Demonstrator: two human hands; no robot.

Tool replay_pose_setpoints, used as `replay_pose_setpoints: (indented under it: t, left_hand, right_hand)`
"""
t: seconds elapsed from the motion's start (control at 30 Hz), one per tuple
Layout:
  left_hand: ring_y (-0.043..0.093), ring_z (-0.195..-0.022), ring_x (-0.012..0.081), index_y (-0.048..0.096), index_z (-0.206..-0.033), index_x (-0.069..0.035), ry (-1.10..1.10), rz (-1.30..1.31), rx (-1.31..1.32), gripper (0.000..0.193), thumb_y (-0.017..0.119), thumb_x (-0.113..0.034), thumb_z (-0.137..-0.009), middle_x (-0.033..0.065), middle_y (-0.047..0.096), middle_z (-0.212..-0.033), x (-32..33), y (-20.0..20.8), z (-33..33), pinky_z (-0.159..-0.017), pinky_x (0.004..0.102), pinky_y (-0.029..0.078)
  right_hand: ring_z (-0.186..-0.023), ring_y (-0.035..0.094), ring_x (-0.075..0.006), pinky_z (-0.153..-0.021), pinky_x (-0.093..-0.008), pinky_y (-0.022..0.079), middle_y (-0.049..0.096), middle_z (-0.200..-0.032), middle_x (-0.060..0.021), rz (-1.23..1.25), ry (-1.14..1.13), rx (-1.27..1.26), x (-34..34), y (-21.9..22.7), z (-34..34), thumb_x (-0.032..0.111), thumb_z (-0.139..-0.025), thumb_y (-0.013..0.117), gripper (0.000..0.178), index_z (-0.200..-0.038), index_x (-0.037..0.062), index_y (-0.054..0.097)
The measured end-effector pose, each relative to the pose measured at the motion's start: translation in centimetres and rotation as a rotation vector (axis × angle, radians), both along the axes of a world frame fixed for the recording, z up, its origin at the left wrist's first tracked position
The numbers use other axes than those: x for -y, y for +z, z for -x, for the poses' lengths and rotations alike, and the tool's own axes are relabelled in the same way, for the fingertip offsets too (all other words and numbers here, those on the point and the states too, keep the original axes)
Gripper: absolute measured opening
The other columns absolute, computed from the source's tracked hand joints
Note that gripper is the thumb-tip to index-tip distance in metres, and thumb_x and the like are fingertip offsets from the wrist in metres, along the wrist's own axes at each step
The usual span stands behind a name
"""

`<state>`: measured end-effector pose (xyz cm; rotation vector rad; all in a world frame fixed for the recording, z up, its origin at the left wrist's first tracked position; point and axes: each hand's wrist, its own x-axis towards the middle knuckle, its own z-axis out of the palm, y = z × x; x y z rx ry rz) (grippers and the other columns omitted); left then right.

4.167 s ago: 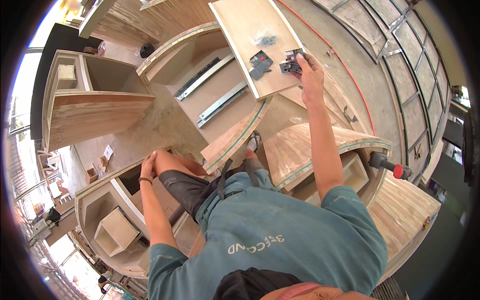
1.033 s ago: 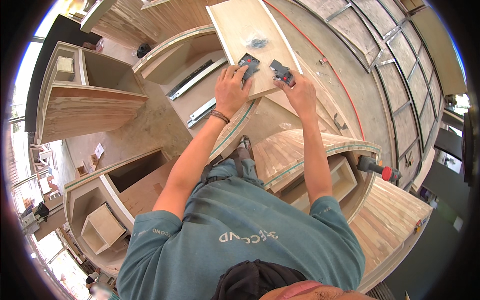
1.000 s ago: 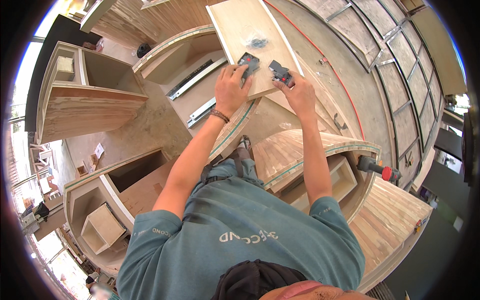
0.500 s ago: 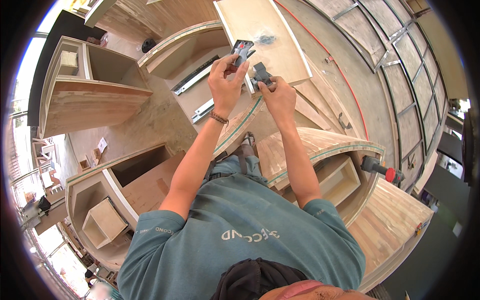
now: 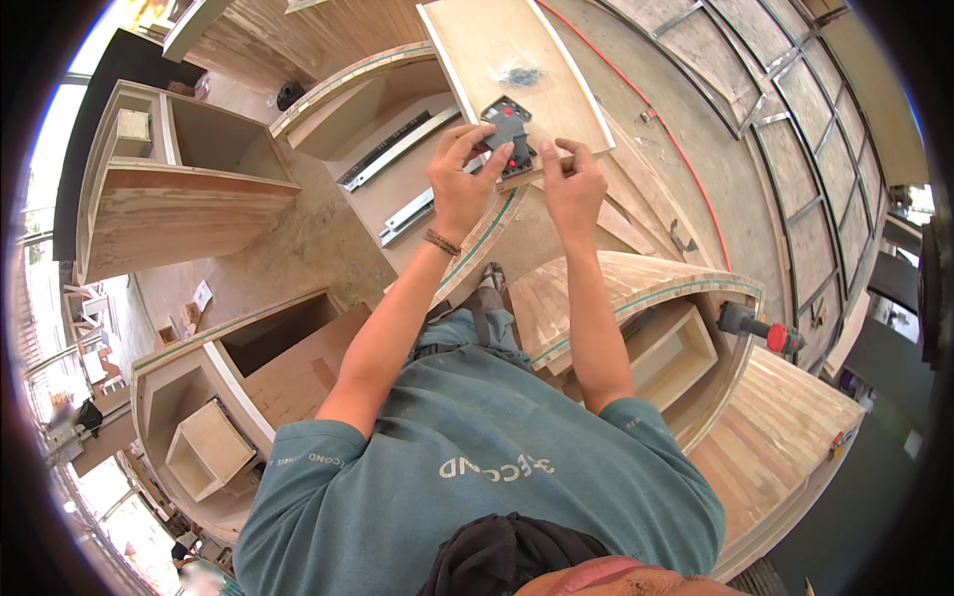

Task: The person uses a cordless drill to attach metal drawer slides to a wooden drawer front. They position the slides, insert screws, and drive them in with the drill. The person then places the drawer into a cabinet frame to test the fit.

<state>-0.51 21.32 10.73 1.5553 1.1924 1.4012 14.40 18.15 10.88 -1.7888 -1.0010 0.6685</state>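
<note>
Over the pale wooden board [image 5: 537, 60], my left hand [image 5: 462, 179] is closed on dark grey plastic drawer-slide clips [image 5: 509, 129] with red parts. Two such pieces seem to lie end to end, though their join is hard to make out. To their right, my right hand [image 5: 574, 189] is raised close by, thumb and fingers apart, with nothing visible between them. A clear bag of small dark parts [image 5: 521, 74] lies farther up the board. Metal drawer slides [image 5: 412, 149] run inside the curved cabinet to the left of my left hand.
Curved wooden cabinets surround me, one at the lower left [image 5: 199, 427] and one at the right [image 5: 636, 288]. A cordless drill [image 5: 760, 328] rests at the right cabinet's edge. A red hose [image 5: 686, 169] crosses the floor beside a black metal frame [image 5: 785, 119].
My right hand has let go of its grey clip and moved slightly right. The two grey pieces, apart before, now sit together in my left hand, which has shifted right and down.
</note>
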Motion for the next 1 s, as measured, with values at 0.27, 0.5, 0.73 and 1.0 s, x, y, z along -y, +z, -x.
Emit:
replay_pose_setpoints:
  t: [0.27, 0.5, 0.73, 1.0]
  left_hand:
    - [0.067, -0.108, 0.0162, 0.067, -0.126, 0.002, -0.316, 0.218, 0.081, 0.034, 0.073, -0.007, -0.094, 0.0123, 0.067, -0.122, 0.7, 0.6, -1.0, -0.088, 0.0284, 0.059]
    - [0.068, -0.111, 0.0215, 0.065, -0.129, 0.003, -0.217, 0.27, 0.077, 0.035, 0.069, -0.008, -0.096, 0.0163, 0.07, -0.121, -1.7, 1.0, -2.9, -0.093, 0.034, 0.058]
    - [0.069, -0.103, 0.0259, 0.071, -0.12, -0.002, -0.139, 0.085, -0.169, 0.029, 0.071, -0.01, -0.092, 0.0147, 0.072, -0.114, 0.3, 0.4, -2.8, -0.088, 0.0368, 0.056]
    - [0.067, -0.098, 0.0252, 0.074, -0.113, -0.005, -0.098, -0.006, -0.313, 0.022, 0.07, -0.009, -0.092, 0.0123, 0.072, -0.106, 0.3, 0.8, -1.7, -0.088, 0.0367, 0.053]
  right_hand:
    - [-0.08, 0.067, -0.0109, -0.063, -0.0254, 0.053, 0.073, -0.091, -0.0038, -0.059, 0.141, -0.774, 0.5, 1.1, -4.0, 0.018, -0.096, 0.072, 0.038, -0.129, 0.0022, 0.065]
    - [-0.073, 0.067, -0.012, -0.061, -0.0249, 0.054, 0.073, -0.09, -0.0092, -0.023, 0.023, -0.753, 0.5, -2.0, -6.0, 0.014, -0.088, 0.08, 0.038, -0.117, -0.005, 0.064]
    - [-0.07, 0.072, -0.0173, -0.062, -0.0278, 0.06, 0.074, -0.087, -0.014, -0.176, -0.19, -0.675, -0.8, -2.7, -5.0, 0.013, -0.089, 0.08, 0.039, -0.114, -0.0075, 0.059]
    - [-0.061, 0.07, -0.0151, -0.057, -0.0286, 0.055, 0.073, -0.072, -0.0129, -0.089, -0.211, -0.258, -1.1, -2.5, -6.5, 0.017, -0.092, 0.076, 0.031, -0.109, -0.0055, 0.063]
